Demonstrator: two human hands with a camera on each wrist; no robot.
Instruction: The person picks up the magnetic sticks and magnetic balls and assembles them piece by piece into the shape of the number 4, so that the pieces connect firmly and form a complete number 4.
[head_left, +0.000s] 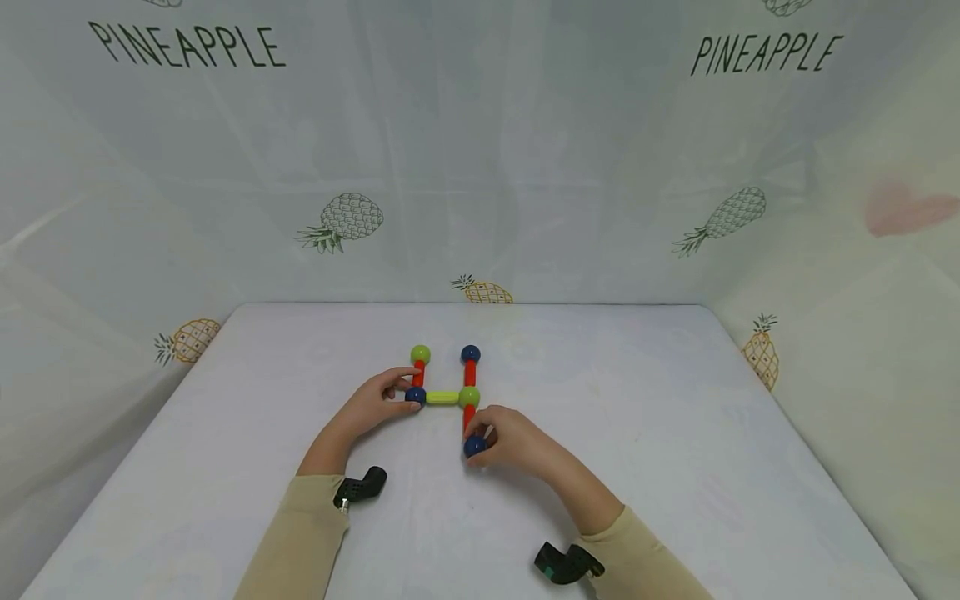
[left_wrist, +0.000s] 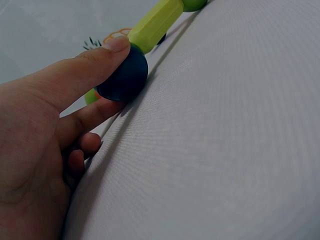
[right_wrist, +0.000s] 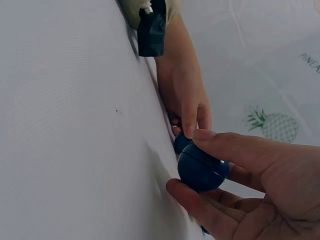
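A flat figure of balls and rods lies on the white table. My left hand point(head_left: 375, 402) pinches its left blue ball point(left_wrist: 125, 75) between thumb and fingers; a red rod point(head_left: 418, 373) runs from there to a green ball point(head_left: 421, 354) at the back. A yellow-green rod point(head_left: 442, 398) joins this blue ball to the middle green ball point(head_left: 469, 396). Behind that, another red rod point(head_left: 470, 373) ends in a blue ball point(head_left: 471, 354). With thumb and fingertips, my right hand point(head_left: 517, 440) grips the front blue ball point(right_wrist: 200, 169), at the end of a partly covered red rod point(head_left: 468, 415).
The white tabletop point(head_left: 675, 400) spreads around the figure. A pale curtain point(head_left: 525, 150) printed with pineapples hangs behind and at the sides. Dark wrist cameras are strapped at the left sleeve point(head_left: 292, 533) and the right sleeve point(head_left: 645, 554).
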